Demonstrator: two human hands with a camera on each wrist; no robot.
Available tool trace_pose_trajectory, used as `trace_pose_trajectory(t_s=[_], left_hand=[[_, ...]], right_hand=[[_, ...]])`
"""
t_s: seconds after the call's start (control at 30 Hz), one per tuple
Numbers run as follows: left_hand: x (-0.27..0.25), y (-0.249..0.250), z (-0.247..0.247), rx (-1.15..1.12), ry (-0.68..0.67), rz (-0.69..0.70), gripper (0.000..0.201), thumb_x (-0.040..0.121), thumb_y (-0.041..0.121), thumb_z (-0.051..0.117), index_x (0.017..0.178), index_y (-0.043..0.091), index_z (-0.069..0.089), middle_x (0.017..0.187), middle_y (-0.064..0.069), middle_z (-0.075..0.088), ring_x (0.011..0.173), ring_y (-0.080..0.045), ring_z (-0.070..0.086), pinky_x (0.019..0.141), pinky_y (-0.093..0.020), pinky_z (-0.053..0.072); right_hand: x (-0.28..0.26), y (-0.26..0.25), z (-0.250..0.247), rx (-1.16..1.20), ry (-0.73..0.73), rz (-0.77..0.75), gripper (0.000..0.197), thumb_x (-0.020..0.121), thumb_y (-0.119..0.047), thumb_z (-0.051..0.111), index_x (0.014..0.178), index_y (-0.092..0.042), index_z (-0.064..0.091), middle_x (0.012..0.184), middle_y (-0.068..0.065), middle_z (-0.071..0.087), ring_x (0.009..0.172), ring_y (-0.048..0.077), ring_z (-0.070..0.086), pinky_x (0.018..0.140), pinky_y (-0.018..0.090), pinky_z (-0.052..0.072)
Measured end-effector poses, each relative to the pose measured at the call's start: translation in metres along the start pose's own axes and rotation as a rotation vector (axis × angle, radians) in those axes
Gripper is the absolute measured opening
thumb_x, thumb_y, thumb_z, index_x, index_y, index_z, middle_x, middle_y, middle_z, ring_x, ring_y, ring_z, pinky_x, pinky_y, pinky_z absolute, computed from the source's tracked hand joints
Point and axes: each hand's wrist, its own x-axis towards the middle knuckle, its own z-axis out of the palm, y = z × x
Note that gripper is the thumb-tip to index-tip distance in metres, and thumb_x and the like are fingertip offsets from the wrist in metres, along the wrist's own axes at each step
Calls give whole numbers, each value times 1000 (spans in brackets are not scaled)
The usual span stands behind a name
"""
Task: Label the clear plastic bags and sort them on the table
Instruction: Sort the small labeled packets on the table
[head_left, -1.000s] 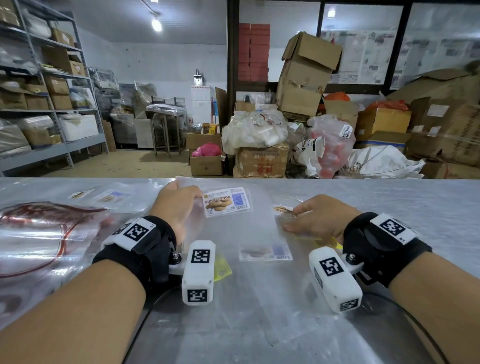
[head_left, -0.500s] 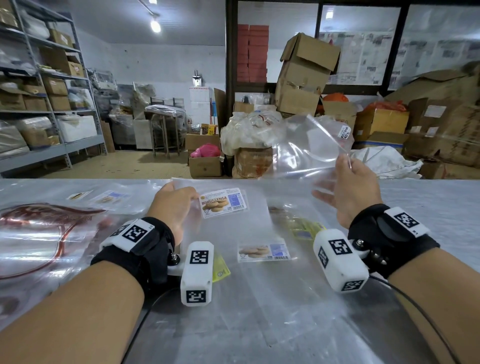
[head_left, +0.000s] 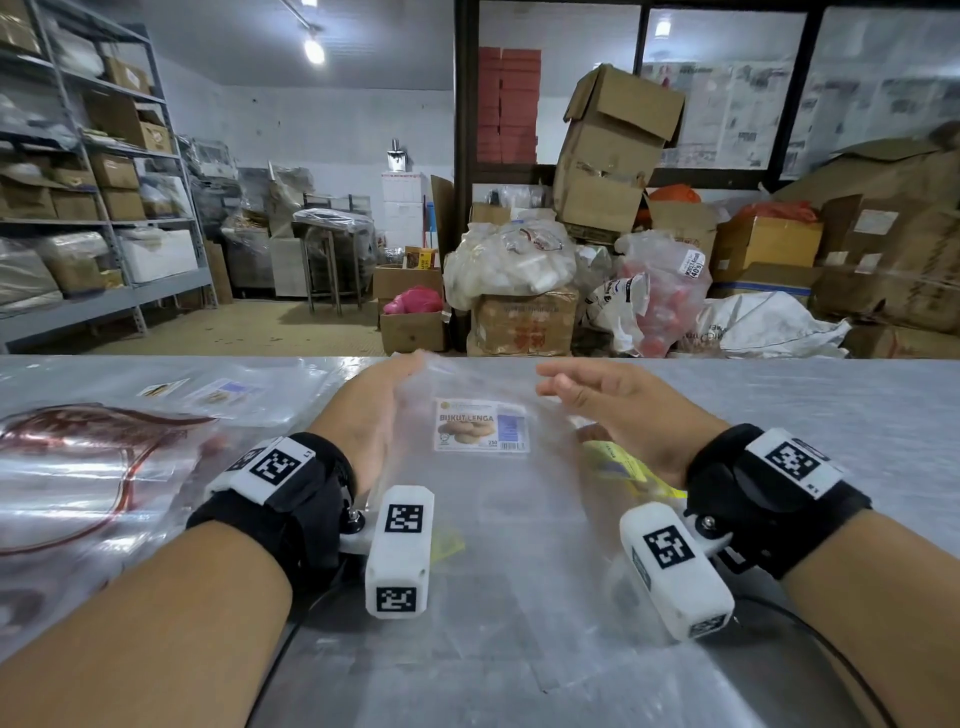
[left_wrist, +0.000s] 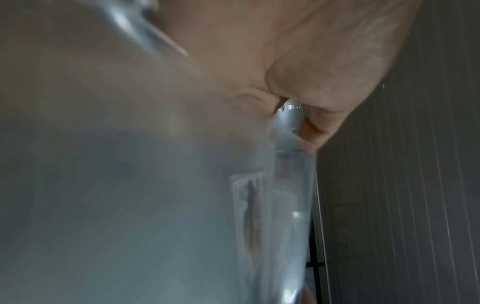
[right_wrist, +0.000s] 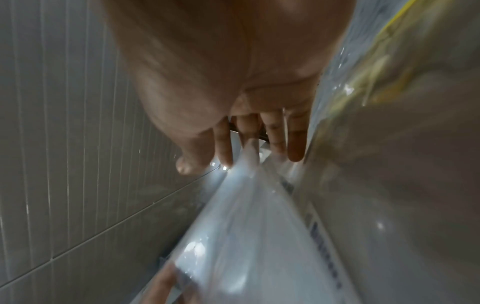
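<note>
A clear plastic bag (head_left: 467, 488) lies flat on the steel table (head_left: 810, 415) between my hands. A white biscuit label (head_left: 480, 426) shows on it near the far end. My left hand (head_left: 402, 371) stands on edge against the bag's left side with its fingers straight; the film hazes over its palm. In the left wrist view the plastic (left_wrist: 155, 185) covers most of the picture beside the palm (left_wrist: 311, 61). My right hand (head_left: 563, 384) hovers at the bag's right side, fingers spread and holding nothing. The right wrist view shows its fingers (right_wrist: 272, 133) straight above the bag (right_wrist: 246, 236).
More labelled clear bags (head_left: 223, 392) lie at the far left, and a bag with a red coil (head_left: 78, 467) sits nearer. Yellow sheets (head_left: 618, 462) lie under the plastic by my right wrist. Boxes and shelves stand beyond the table's far edge.
My right hand held a clear bag up in the air; it has come down and let go, and the bag now lies flat. My left hand has straightened along the left edge.
</note>
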Motion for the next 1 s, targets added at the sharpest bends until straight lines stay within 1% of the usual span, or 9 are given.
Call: trace_pose_trajectory(t_s=[0.17, 0.23, 0.33, 0.43, 0.53, 0.67, 0.73, 0.87, 1.0], left_hand=[[-6, 3, 1, 18, -102, -1, 89, 69, 84, 64, 135, 26, 52, 143, -8, 60, 131, -26, 56, 115, -44, 37], [-7, 6, 2, -17, -122, -4, 73, 82, 76, 53, 137, 28, 48, 136, -12, 64, 122, -20, 64, 101, -37, 50], [-5, 3, 2, 119, -135, 16, 93, 68, 65, 76, 141, 16, 47, 139, -5, 60, 127, -17, 55, 107, -39, 35], [0, -3, -1, 131, -164, 0, 81, 83, 14, 79, 149, 0, 33, 99, -19, 77, 99, -21, 75, 115, -47, 35], [1, 2, -5, 71, -55, 30, 77, 81, 7, 76, 148, 2, 37, 108, -20, 71, 101, -32, 70, 99, -46, 49], [17, 10, -25, -272, 200, 99, 74, 92, 6, 70, 156, 12, 33, 139, -20, 57, 74, -8, 67, 55, -19, 55], [24, 12, -38, -411, 253, 136, 73, 91, 15, 73, 155, 16, 37, 142, -15, 56, 81, -6, 71, 58, -15, 54], [32, 15, -48, -410, 299, 128, 107, 59, 43, 89, 153, 24, 40, 150, -6, 49, 129, -22, 56, 99, -37, 51], [32, 15, -46, -347, 314, 126, 63, 91, 33, 73, 147, 18, 48, 144, -7, 52, 127, -21, 55, 90, -28, 50]], right_hand=[[-1, 0, 1, 82, -58, -19, 29, 97, -12, 62, 123, -25, 64, 125, -10, 68, 110, 0, 64, 89, 17, 53], [-2, 1, 1, 55, -86, -28, 33, 96, -7, 63, 121, -29, 64, 128, -12, 66, 120, -4, 59, 97, 15, 49], [-3, 2, 2, 87, -110, -24, 42, 96, 4, 59, 120, -30, 65, 135, -8, 63, 132, -2, 48, 107, 20, 43], [-3, -1, 4, 155, -130, -24, 52, 95, 15, 50, 121, -28, 65, 142, -5, 57, 139, -1, 39, 104, 22, 44], [1, -1, 1, 173, -12, -25, 41, 100, 4, 51, 121, -30, 63, 140, -8, 57, 133, 4, 48, 93, 23, 49], [4, 0, -3, -49, 185, 58, 20, 97, -9, 62, 106, -27, 66, 116, -4, 69, 103, 15, 63, 78, 23, 48], [-1, -3, -5, -193, 125, 148, 17, 89, -25, 76, 105, -24, 70, 105, -4, 71, 92, 14, 65, 66, 18, 47], [-10, -10, -4, -522, -101, 280, 54, 63, -54, 88, 110, -34, 72, 100, -16, 62, 94, 5, 57, 70, 20, 42], [-10, -10, -3, -512, -59, 293, 37, 64, -44, 92, 96, -37, 76, 97, -12, 64, 89, 10, 60, 68, 25, 46]])
